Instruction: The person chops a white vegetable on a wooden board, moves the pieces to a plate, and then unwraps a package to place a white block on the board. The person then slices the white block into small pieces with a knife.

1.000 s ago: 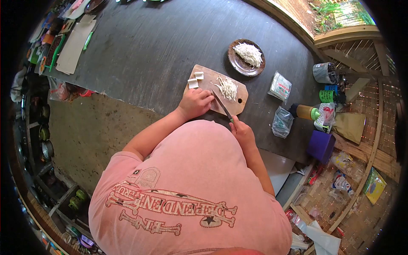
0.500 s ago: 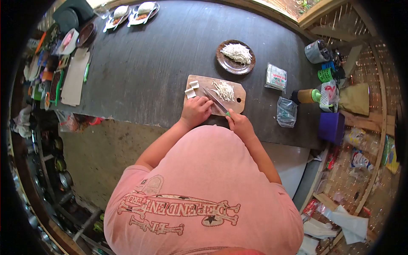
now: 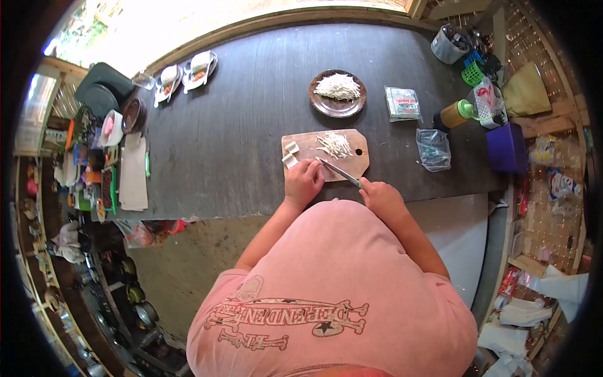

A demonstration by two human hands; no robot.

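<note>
Here the knife (image 3: 340, 171) lies slantwise over the near edge of the cutting board (image 3: 311, 139). Its long axis runs from the green handle at the near right up to the tip at the far left. The tip points at the fingertips of the left hand (image 3: 303, 182). The right hand (image 3: 383, 198) is clenched around the handle, just off the board's near right corner.

The left hand rests knuckles up on the board's near left corner, fingers curled under. Whether it pins anything beneath them I cannot tell.

The board sits close to the near edge of the dark table (image 3: 226, 125). A small pile of white shreds (image 3: 334, 144) lies at the board's middle, and two white blocks (image 3: 290, 154) lie at its left edge, just beyond the left hand. Farther back stands a brown plate (image 3: 321, 104) heaped with more shreds.

Half a second ago the blade reached farther across the board, its tip close to the white blocks, and the right hand was at the board's near edge. Now the knife sits nearer the person, while the left hand has kept its corner.
</note>
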